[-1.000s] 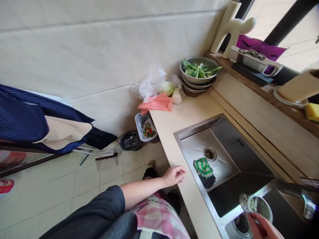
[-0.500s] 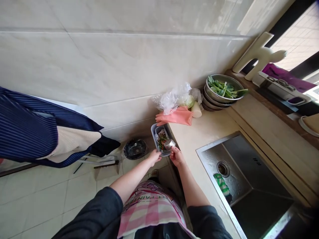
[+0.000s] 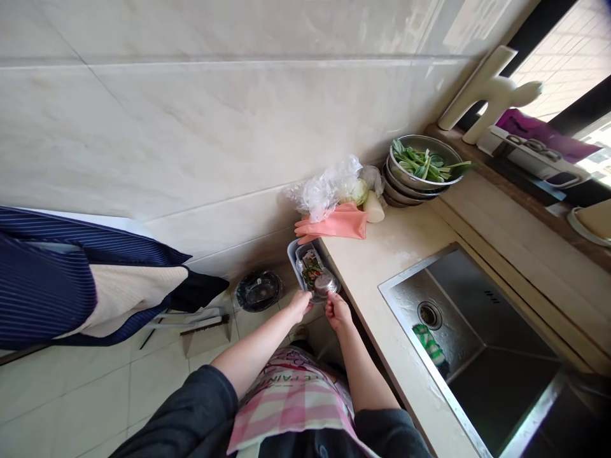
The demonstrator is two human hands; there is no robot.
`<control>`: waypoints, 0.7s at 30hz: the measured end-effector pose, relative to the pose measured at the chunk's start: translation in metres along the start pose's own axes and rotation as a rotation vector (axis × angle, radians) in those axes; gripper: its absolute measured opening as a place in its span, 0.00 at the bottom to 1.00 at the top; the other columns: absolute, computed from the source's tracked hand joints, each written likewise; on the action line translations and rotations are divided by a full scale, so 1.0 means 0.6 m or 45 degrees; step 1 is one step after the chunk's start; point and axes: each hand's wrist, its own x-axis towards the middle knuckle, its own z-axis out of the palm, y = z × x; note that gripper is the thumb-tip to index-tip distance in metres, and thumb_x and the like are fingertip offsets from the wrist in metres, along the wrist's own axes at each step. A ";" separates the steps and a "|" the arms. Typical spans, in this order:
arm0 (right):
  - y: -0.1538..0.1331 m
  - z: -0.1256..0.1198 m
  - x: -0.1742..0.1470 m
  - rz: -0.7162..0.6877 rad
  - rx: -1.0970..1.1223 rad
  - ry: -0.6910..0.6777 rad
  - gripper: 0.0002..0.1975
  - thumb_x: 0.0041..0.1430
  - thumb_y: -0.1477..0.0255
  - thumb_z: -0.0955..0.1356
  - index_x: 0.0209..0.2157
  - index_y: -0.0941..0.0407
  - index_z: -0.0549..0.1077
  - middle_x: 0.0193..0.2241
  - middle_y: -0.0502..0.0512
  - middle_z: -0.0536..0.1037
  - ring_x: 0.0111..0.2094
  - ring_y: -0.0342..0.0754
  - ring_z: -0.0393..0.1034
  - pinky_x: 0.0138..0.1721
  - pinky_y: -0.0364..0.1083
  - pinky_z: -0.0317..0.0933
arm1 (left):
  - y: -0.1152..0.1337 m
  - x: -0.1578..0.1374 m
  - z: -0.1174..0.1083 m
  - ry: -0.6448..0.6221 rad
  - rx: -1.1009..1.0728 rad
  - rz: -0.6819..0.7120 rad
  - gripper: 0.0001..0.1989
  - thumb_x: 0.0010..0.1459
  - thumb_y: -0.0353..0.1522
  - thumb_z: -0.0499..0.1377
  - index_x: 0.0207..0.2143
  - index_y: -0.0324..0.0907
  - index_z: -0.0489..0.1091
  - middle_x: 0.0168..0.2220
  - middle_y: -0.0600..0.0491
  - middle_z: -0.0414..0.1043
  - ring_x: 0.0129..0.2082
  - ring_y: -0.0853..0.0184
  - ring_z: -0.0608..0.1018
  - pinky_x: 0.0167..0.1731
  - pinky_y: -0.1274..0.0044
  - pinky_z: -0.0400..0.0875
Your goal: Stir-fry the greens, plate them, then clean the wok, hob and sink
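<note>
My right hand (image 3: 338,310) is shut on a small metal sink strainer (image 3: 326,284), gripping its near side. The strainer is over the near end of a grey waste bin (image 3: 292,253) hung at the counter's end. Vegetable scraps (image 3: 311,266), green and red, lie inside the bin. My left hand (image 3: 300,305) is at the bin's near rim, its fingers closed about the edge; the fingertips are partly hidden.
Pink rubber gloves (image 3: 338,222), a plastic bag (image 3: 324,187) and stacked metal bowls (image 3: 405,191) with leafy greens (image 3: 424,162) stand on the counter. A sink (image 3: 458,299) with a green cloth (image 3: 428,343) lies to the right. A black-lined bin (image 3: 258,291) is on the floor.
The strainer has tipped, so that its rounded metal surface now faces up over the bin. My right hand has moved slightly down, and my left hand a little right. The view has shifted slightly.
</note>
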 end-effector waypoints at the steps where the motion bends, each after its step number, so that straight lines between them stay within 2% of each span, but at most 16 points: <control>1: 0.001 0.000 0.000 0.004 -0.010 0.016 0.21 0.42 0.63 0.75 0.21 0.55 0.58 0.11 0.39 0.59 0.11 0.32 0.47 0.10 0.34 0.36 | 0.000 0.000 0.000 0.003 -0.004 -0.001 0.10 0.61 0.35 0.56 0.38 0.36 0.69 0.32 0.54 0.71 0.27 0.72 0.73 0.27 0.77 0.71; 3: 0.003 0.001 -0.002 0.004 -0.025 0.020 0.21 0.41 0.64 0.75 0.21 0.55 0.59 0.11 0.39 0.59 0.11 0.32 0.47 0.10 0.34 0.36 | 0.000 0.000 0.000 0.010 -0.013 0.000 0.10 0.61 0.35 0.56 0.37 0.36 0.69 0.31 0.54 0.71 0.26 0.73 0.73 0.27 0.77 0.71; 6: 0.006 0.000 -0.005 -0.032 -0.013 -0.014 0.20 0.42 0.63 0.75 0.22 0.55 0.60 0.13 0.40 0.63 0.12 0.32 0.50 0.11 0.34 0.40 | 0.001 -0.001 -0.002 0.012 -0.023 0.000 0.10 0.61 0.36 0.56 0.37 0.36 0.69 0.31 0.55 0.71 0.25 0.73 0.73 0.26 0.78 0.71; 11: 0.004 -0.003 -0.010 -0.015 -0.024 -0.001 0.21 0.40 0.64 0.75 0.20 0.55 0.58 0.10 0.39 0.59 0.11 0.32 0.46 0.10 0.34 0.35 | 0.002 -0.001 -0.003 0.013 -0.007 -0.012 0.10 0.61 0.36 0.56 0.36 0.36 0.69 0.31 0.54 0.71 0.26 0.73 0.73 0.26 0.78 0.71; 15: -0.001 -0.004 -0.013 -0.068 0.010 -0.050 0.21 0.40 0.62 0.75 0.22 0.55 0.60 0.13 0.40 0.63 0.13 0.32 0.50 0.12 0.33 0.41 | 0.002 0.002 -0.002 0.013 0.008 -0.017 0.10 0.61 0.36 0.56 0.36 0.36 0.69 0.31 0.54 0.71 0.26 0.73 0.73 0.26 0.77 0.71; 19: 0.001 -0.004 -0.018 -0.045 -0.006 -0.057 0.22 0.38 0.63 0.76 0.21 0.55 0.58 0.11 0.39 0.59 0.11 0.32 0.46 0.11 0.34 0.36 | 0.005 0.003 -0.002 0.026 0.010 -0.036 0.11 0.61 0.36 0.56 0.37 0.36 0.69 0.31 0.54 0.71 0.26 0.73 0.73 0.26 0.77 0.71; 21: 0.002 -0.004 -0.019 -0.059 0.005 -0.092 0.21 0.39 0.62 0.76 0.22 0.55 0.60 0.13 0.40 0.62 0.12 0.32 0.49 0.12 0.34 0.39 | 0.007 0.004 -0.002 0.035 0.013 -0.042 0.11 0.61 0.37 0.56 0.37 0.36 0.69 0.32 0.54 0.71 0.26 0.73 0.73 0.26 0.77 0.71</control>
